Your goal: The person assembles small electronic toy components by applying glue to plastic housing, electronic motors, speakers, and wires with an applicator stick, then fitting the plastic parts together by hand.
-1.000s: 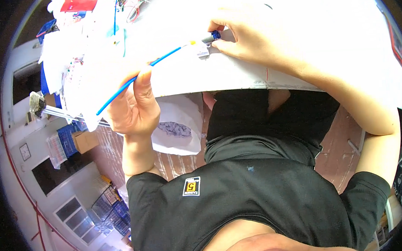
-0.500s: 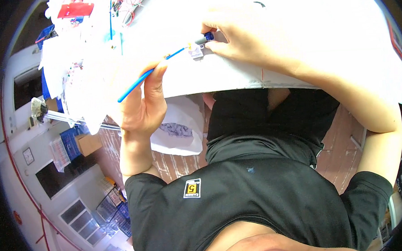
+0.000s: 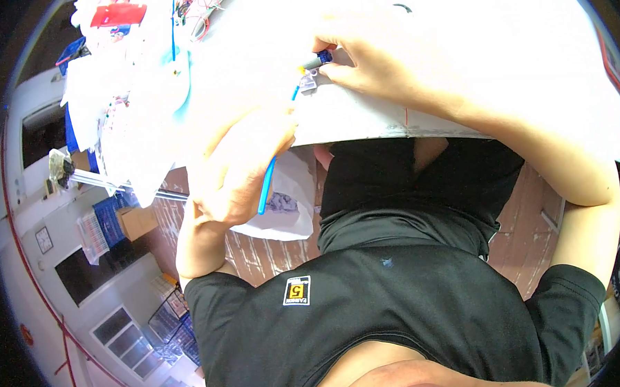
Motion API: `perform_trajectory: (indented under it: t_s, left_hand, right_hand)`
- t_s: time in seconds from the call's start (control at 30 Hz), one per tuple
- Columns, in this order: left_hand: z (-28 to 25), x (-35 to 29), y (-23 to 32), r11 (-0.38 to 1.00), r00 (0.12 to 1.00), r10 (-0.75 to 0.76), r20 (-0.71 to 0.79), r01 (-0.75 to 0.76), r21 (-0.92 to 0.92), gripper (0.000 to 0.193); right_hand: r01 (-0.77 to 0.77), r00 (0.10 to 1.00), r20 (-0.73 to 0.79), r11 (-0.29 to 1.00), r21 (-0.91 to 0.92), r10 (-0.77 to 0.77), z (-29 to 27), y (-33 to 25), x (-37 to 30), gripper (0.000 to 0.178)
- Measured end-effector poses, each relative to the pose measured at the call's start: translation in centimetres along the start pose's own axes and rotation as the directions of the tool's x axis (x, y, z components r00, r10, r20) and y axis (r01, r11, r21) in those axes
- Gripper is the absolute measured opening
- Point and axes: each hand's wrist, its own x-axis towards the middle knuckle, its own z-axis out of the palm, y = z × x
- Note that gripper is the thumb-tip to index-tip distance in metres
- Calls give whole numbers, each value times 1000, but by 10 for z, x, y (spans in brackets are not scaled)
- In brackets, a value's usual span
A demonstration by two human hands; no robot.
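In the head view, your left hand (image 3: 245, 160) pinches the blue stick (image 3: 267, 187), whose yellow tip points up to the grey end of the cylinder (image 3: 313, 62). Your right hand (image 3: 372, 61) pinches that cylinder's blue end between thumb and fingers, over the desk (image 3: 362, 123) near its edge. The clear piece (image 3: 308, 84) lies just beside the cylinder. Wires (image 3: 204, 17) sit farther off, beyond your left hand.

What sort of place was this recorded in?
Probably a small workshop or assembly room: a white worktable with tangled wires toward its far left, a small grey-and-blue part in the right hand, and a cardboard box beyond.
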Motion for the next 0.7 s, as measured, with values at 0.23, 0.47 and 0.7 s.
perform_trajectory:
  t_s: [0.23,0.47,0.7]
  left_hand:
    - [-10,4,6,999,992,-45,122,42,29,9]
    - [-12,4,8,997,989,-37,140,27,78,10]
    - [-13,2,4,998,998,-62,2,62,22,8]
  right_hand:
    - [-1,1000,12,1000,-13,1,-1,-2,1,17]
    - [24,999,37,992,-128,-19,-10,-12,3,18]
    - [30,999,17,982,-188,-27,-7,-12,1,19]
